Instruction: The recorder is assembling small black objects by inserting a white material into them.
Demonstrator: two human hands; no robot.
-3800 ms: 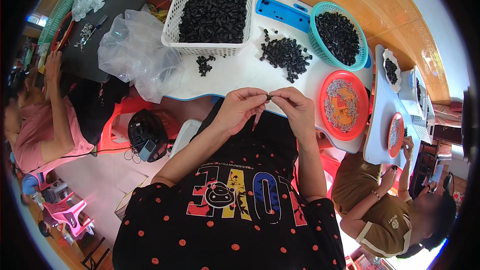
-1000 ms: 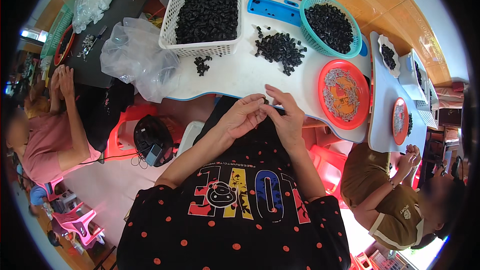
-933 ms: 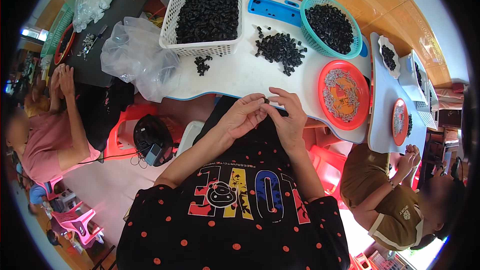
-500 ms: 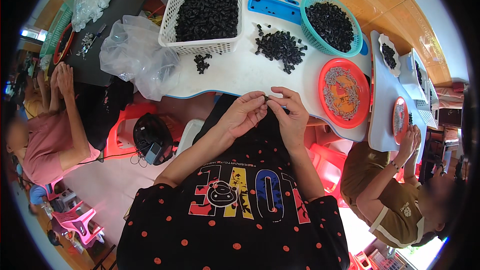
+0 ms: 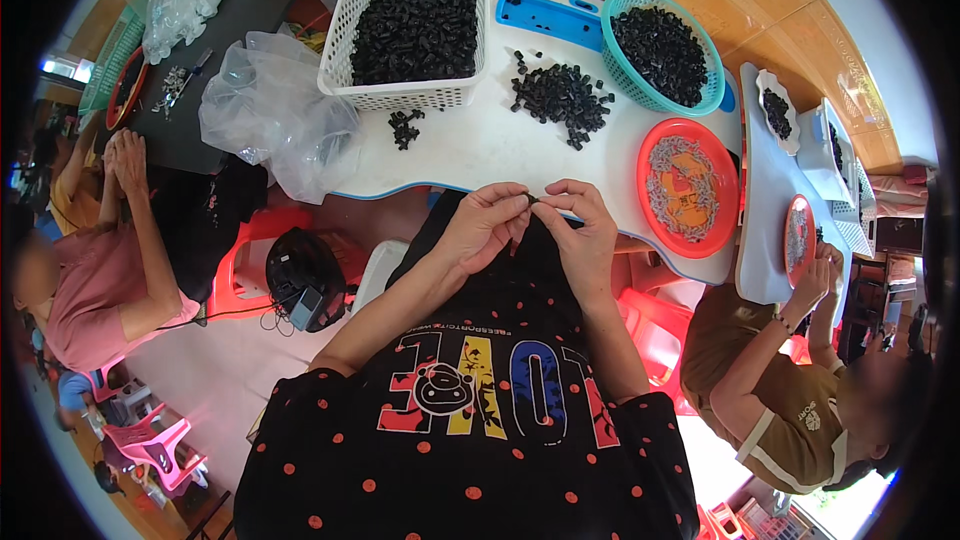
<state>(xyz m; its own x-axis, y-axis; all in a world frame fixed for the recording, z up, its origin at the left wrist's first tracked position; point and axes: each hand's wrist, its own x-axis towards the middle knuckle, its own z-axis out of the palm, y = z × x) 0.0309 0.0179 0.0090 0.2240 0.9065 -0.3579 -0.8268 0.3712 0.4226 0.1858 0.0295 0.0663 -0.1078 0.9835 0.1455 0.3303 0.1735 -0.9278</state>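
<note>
Just in front of the table's near edge, my left hand (image 5: pixel 487 225) and my right hand (image 5: pixel 580 230) meet fingertip to fingertip. Between them they pinch a small black piece (image 5: pixel 530 199), mostly covered by the fingers. Beyond my hands, a loose pile of small black plastic parts (image 5: pixel 562 100) lies on the white table (image 5: pixel 440 155). To the right, a red round tray (image 5: pixel 648 202) holds many small grey pieces (image 5: pixel 690 165). A white basket (image 5: pixel 405 97) full of black parts stands at the back left, a teal basket (image 5: pixel 718 90) with more at the back right.
A blue tray (image 5: pixel 545 18) lies between the baskets. A clear plastic bag (image 5: pixel 275 110) hangs over the table's left edge. One person (image 5: pixel 110 290) sits at a dark table on the left, another (image 5: pixel 780 380) at a side table on the right. A red stool (image 5: pixel 235 260) stands below.
My fingers have shifted slightly around the small black piece, the left fingers closing in more. The person on the right has moved their hands a little. The baskets and trays are unchanged.
</note>
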